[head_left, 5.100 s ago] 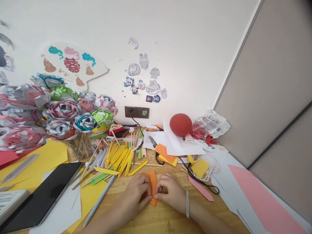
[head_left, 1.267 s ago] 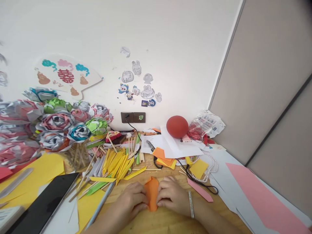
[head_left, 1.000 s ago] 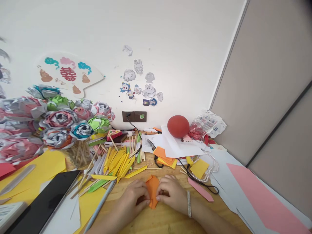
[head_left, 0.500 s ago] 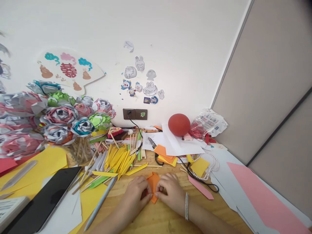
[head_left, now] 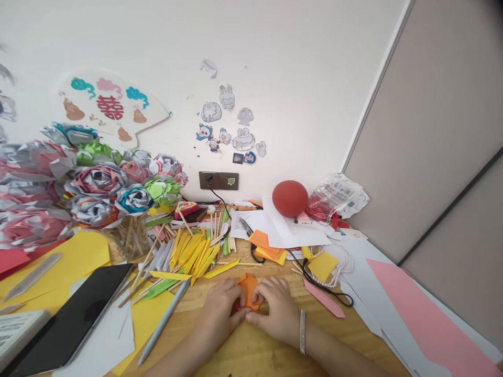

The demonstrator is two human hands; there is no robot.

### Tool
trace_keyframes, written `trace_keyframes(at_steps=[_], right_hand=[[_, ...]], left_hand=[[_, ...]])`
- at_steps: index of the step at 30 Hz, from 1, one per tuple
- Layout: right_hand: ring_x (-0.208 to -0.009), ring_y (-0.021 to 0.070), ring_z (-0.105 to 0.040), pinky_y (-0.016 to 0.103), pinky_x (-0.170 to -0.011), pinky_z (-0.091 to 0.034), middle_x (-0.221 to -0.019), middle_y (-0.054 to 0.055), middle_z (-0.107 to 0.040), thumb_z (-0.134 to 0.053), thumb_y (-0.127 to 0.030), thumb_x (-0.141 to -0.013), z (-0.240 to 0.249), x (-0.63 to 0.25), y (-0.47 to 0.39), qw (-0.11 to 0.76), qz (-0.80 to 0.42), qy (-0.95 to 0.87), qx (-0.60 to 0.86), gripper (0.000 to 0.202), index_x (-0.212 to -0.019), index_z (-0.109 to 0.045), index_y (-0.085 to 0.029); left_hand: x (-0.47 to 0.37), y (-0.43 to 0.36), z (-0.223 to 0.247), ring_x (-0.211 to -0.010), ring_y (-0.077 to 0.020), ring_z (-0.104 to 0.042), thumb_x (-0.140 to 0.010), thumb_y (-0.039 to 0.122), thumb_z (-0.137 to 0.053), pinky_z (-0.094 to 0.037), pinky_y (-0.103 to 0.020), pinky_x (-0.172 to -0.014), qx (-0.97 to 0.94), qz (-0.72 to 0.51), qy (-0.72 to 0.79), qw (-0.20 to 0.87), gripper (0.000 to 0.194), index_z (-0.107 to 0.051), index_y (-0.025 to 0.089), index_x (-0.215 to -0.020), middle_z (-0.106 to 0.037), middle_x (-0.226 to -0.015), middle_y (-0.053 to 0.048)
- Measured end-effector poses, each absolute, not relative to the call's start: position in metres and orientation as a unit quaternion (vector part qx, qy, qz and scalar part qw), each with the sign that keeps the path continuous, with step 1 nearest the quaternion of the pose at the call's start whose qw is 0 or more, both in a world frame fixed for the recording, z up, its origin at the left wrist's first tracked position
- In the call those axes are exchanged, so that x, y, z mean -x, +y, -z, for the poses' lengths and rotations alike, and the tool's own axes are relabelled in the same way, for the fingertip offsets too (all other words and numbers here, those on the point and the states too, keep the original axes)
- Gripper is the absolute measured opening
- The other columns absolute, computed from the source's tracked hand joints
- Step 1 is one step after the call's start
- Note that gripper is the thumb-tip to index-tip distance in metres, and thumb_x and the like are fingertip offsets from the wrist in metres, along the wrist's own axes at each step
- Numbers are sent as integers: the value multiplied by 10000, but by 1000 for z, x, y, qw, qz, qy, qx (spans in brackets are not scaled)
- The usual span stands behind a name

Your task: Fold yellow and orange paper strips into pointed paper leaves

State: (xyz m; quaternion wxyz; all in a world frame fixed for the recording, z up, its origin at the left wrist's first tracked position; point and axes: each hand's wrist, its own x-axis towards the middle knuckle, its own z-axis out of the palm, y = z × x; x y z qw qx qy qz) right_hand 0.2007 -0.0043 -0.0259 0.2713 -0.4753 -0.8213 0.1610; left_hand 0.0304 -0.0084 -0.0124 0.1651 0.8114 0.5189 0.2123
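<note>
A small folded piece of orange paper point(head_left: 248, 291) is pinched between my two hands, low over the wooden table point(head_left: 251, 351). My left hand point(head_left: 225, 306) closes on its left edge, fingers curled and thumb at the near side. From the right, my right hand point(head_left: 274, 303) grips the opposite edge, a silvery bracelet on its wrist. Both thumbs nearly meet at the paper's near end. My fingers cover parts of the sheet, so its exact folds are partly hidden. Folded yellow paper strips point(head_left: 192, 256) lie just beyond my left hand.
Paper flowers point(head_left: 98, 183) crowd the left back beside a phone point(head_left: 74, 314) and a grey-blue stick point(head_left: 163, 324). Behind my hands lie orange sheets point(head_left: 267, 246), scissors point(head_left: 246, 226) and a red balloon point(head_left: 290, 198). A black cord point(head_left: 326, 287) and pink strip point(head_left: 323, 298) lie right.
The near end of the orange paper has been bent up, so it looks shorter and more rounded. My thumbs have come closer together. The view has shifted slightly.
</note>
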Motion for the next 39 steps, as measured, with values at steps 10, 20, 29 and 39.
trace_keyframes(at_steps=[10,20,29,39], right_hand=[[-818,180,-492,297,-734,-285,-802,-40,-562,-785,-319,-624,28,-205,-1,264,-167,-809,498,291,-777,-559,-217],[-761,171,-495,292,-707,-303,-757,-25,-561,-690,-210,-706,23,-207,1,280,-167,-786,525,158,-793,-558,-203],[-851,223,-467,328,-760,-299,-878,-4,-562,-801,-412,-534,27,-204,-3,255,-144,-793,534,448,-854,-546,-231],[-880,199,-486,311,-795,-353,-892,-11,-563,-813,-297,-570,18,-220,5,217,-211,-836,457,408,-901,-585,-226]], left_hand=[[-32,-8,10,-789,-197,-511,-745,236,-619,-361,-290,-689,-817,-198,520,151,113,-544,190,-674,-573,-794,-13],[-31,-11,7,-800,-200,-519,-757,257,-606,-366,-289,-693,-813,-190,529,154,108,-543,196,-695,-577,-805,-13],[-22,-10,5,-822,-241,-554,-780,374,-604,-410,-353,-726,-781,-163,598,72,184,-577,195,-744,-604,-837,-41],[3,9,21,-1069,-213,-574,-911,240,-401,-471,-382,-921,-864,-261,430,-27,286,-593,217,-1122,-632,-1162,-73]])
